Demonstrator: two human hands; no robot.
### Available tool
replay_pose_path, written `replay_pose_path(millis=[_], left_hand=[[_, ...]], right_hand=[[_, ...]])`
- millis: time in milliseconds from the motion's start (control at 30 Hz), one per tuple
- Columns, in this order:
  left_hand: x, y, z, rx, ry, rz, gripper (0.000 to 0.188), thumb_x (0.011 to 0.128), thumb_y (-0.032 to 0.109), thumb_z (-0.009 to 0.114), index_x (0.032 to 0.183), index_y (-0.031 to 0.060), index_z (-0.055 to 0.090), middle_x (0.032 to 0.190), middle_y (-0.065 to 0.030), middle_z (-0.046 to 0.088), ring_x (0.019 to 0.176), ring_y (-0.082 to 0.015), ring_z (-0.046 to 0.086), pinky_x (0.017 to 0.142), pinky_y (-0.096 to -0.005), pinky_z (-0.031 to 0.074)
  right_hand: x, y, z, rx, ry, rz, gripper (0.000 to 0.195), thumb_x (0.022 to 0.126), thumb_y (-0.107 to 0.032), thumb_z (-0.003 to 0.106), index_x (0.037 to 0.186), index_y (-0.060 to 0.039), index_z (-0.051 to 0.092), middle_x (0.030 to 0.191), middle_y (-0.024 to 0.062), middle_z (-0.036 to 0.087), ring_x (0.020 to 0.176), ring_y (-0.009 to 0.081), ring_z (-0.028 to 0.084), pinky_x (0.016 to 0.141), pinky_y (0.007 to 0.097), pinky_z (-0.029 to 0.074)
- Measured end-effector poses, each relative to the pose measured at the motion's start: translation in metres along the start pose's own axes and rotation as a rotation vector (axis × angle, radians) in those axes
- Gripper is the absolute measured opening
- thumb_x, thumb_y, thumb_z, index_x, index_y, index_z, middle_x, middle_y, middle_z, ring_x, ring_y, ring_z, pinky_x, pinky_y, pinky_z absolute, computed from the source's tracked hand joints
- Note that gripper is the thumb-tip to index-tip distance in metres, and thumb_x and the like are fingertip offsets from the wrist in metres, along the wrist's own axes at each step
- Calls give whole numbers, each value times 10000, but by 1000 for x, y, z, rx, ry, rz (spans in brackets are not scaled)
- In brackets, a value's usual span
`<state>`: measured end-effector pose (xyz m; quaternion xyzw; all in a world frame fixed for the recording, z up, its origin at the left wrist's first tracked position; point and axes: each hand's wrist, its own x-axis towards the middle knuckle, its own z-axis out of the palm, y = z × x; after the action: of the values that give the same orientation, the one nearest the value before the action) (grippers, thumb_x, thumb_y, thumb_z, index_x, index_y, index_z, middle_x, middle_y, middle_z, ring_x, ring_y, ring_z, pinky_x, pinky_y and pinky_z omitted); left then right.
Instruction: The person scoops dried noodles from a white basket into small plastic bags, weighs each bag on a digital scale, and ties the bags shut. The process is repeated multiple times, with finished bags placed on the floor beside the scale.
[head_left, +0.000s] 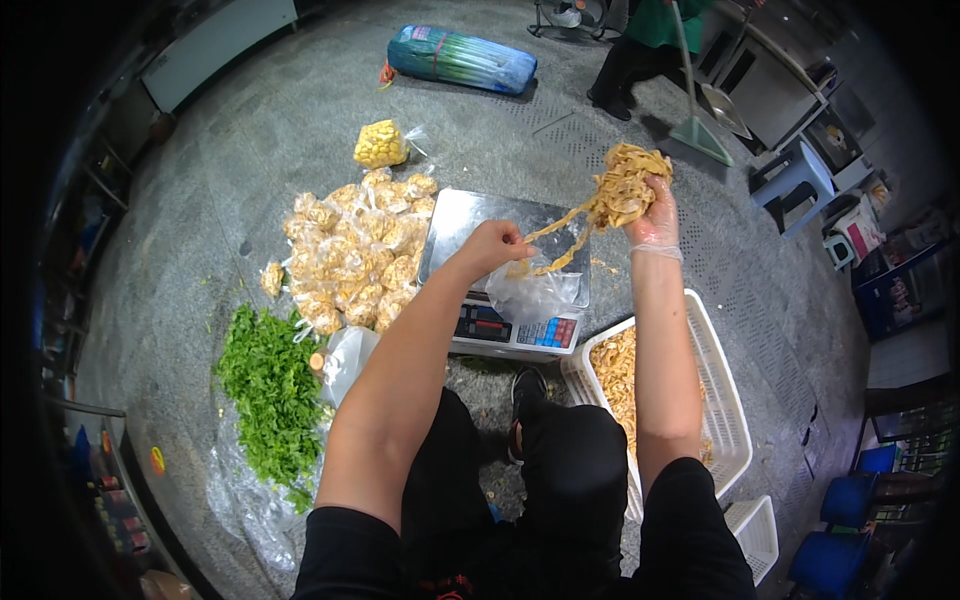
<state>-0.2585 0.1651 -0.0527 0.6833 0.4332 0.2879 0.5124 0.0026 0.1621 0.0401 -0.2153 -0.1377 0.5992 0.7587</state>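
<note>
My right hand (657, 214), in a clear plastic glove, grips a big clump of tan, ribbon-like food strips (626, 180) that look like tofu skin. Long strips trail from the clump down to the mouth of a clear plastic bag (532, 294). Bare and pinched, my left hand (491, 249) holds the bag's edge above a digital scale (469, 217) with a steel pan. The bag hangs over the pan's front edge and part of the keypad. Under my right forearm, a white plastic basket (727, 420) holds more strips (615, 356).
Left of the scale lie many tied bags of strips (360, 247) and chopped leafy greens (266, 390) on plastic sheeting. Beyond are a bag of yellow pieces (380, 144) and a wrapped bundle of green stalks (461, 60). A person (645, 52) stands by a broom (701, 139).
</note>
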Motion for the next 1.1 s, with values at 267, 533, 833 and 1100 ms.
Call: replay_pose_path(millis=[267, 533, 833, 1100], left_hand=[[7, -36, 6, 408, 140, 170, 353, 711, 290, 809, 866, 17, 647, 781, -93, 656, 686, -189, 601, 672, -324, 488], [2, 5, -6, 309, 191, 57, 239, 710, 216, 747, 775, 4, 657, 686, -99, 657, 623, -207, 623, 598, -327, 502], [-8, 31, -16, -417, 286, -70, 158, 806, 125, 704, 710, 41, 611, 624, -15, 591, 523, -65, 500, 473, -230, 387], [-5, 18, -21, 108, 285, -68, 191, 769, 168, 723, 687, 38, 611, 637, -57, 624, 543, -126, 560, 515, -296, 458]], right_hand=[[-37, 71, -10, -195, -37, 111, 373, 780, 45, 557, 1152, 34, 545, 1065, 146, 649, 971, 281, 648, 893, 409, 527], [-61, 131, -85, -965, -160, 194, 357, 744, 70, 590, 1096, 11, 601, 965, 114, 671, 889, 230, 666, 818, 340, 521], [-46, 115, -72, -2213, -702, -298, 164, 787, -102, 598, 938, -53, 641, 973, 146, 646, 908, 365, 637, 750, 434, 523], [-25, 97, -82, -2221, -400, -423, 221, 793, -87, 571, 993, -86, 665, 980, 125, 626, 904, 343, 630, 766, 428, 529]])
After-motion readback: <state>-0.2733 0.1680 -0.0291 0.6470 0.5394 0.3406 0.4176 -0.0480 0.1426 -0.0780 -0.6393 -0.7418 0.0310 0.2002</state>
